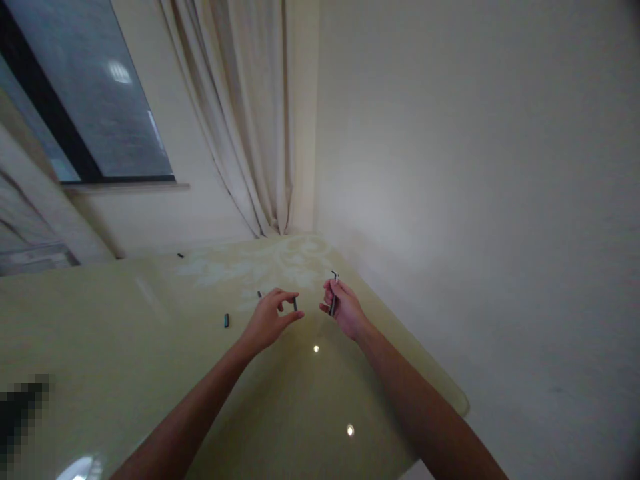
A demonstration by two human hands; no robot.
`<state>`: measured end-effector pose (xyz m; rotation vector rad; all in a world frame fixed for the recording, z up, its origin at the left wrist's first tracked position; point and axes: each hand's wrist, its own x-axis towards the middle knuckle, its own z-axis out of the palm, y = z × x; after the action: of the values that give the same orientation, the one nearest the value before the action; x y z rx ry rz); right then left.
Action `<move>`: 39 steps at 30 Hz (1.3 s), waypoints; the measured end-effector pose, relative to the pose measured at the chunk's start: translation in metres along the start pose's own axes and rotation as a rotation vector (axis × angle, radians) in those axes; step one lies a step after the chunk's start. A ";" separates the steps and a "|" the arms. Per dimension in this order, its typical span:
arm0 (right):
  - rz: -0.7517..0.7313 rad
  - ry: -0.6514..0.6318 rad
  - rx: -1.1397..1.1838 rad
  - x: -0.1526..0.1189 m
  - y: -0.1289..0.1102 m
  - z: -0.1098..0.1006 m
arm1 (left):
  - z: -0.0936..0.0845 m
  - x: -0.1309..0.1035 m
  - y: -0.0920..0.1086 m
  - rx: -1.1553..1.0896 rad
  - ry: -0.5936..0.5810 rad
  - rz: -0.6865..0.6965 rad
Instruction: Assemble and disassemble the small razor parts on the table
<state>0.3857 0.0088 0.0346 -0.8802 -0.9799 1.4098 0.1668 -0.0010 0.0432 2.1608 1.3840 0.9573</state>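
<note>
Between the thumb and forefinger of my left hand point(273, 319) is a small dark rod-like piece point(295, 304), held roughly upright above the glossy table. My right hand point(345, 308) is closed around a slim dark tool point(333, 304) with a shiny bent tip pointing away from me. The two hands are apart, and the pieces they hold do not touch. A small dark block point(227, 321) lies on the table left of my left hand. Just behind my left fingers sits another small dark piece point(259, 294), partly hidden.
The pale yellow-green table point(150, 360) meets a plain wall point(475, 200) along its right side. Near its back edge lies a tiny dark piece point(181, 255). Behind are a curtain point(250, 120) and a window point(110, 100). A pixelated dark shape point(23, 413) is at the left.
</note>
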 end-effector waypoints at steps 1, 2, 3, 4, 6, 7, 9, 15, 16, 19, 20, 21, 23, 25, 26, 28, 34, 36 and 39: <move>0.000 0.032 0.031 0.003 0.003 -0.004 | 0.015 0.012 0.001 0.040 -0.032 -0.015; -0.007 0.051 0.051 0.005 0.006 -0.006 | 0.028 0.024 0.003 0.099 -0.069 -0.034; -0.020 0.067 0.066 0.007 0.008 -0.007 | 0.041 0.035 0.005 0.157 -0.096 -0.057; -0.040 0.082 0.074 0.009 0.009 -0.008 | 0.051 0.045 0.007 0.191 -0.111 -0.073; -0.088 0.115 0.068 0.010 0.010 -0.008 | 0.069 0.061 0.010 0.237 -0.123 -0.110; -0.111 0.127 0.054 0.009 0.010 -0.008 | 0.076 0.066 0.011 0.247 -0.124 -0.128; -0.136 0.134 0.024 0.008 0.009 -0.008 | 0.085 0.071 0.012 0.266 -0.130 -0.160; -0.137 0.125 -0.126 0.006 0.011 -0.010 | 0.063 0.053 0.001 0.199 -0.194 -0.095; -0.142 0.125 -0.165 0.007 0.012 -0.010 | 0.048 0.046 -0.006 0.190 -0.201 -0.084; -0.123 0.117 -0.227 0.008 0.016 -0.009 | -0.007 0.020 -0.043 0.208 -0.186 -0.065; -0.110 0.113 -0.227 0.009 0.018 -0.008 | -0.028 0.010 -0.059 0.230 -0.167 -0.092; -0.099 0.107 -0.225 0.009 0.020 -0.007 | -0.047 0.000 -0.075 0.256 -0.148 -0.136; -0.097 0.090 -0.234 0.009 0.026 -0.005 | -0.079 -0.019 -0.103 0.302 -0.122 -0.255; -0.126 0.066 -0.274 0.009 0.032 -0.001 | -0.098 -0.033 -0.124 0.288 -0.128 -0.354; -0.152 0.051 -0.305 0.009 0.035 0.002 | -0.102 -0.037 -0.130 0.269 -0.131 -0.376; -0.209 0.005 -0.377 0.006 0.039 0.009 | -0.104 -0.042 -0.136 0.225 -0.138 -0.376; -0.285 -0.162 -0.542 -0.007 0.043 0.049 | -0.088 -0.035 -0.107 0.098 -0.126 -0.224; -0.249 -0.100 -0.443 -0.011 0.048 0.064 | -0.083 -0.033 -0.083 -0.037 -0.117 -0.101; -0.125 0.022 -0.226 -0.018 0.055 0.076 | -0.072 -0.032 -0.045 -0.144 -0.099 0.066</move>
<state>0.2965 -0.0152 0.0109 -0.9801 -1.1733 1.1973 0.0776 -0.0129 0.0528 2.1267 1.1679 0.9302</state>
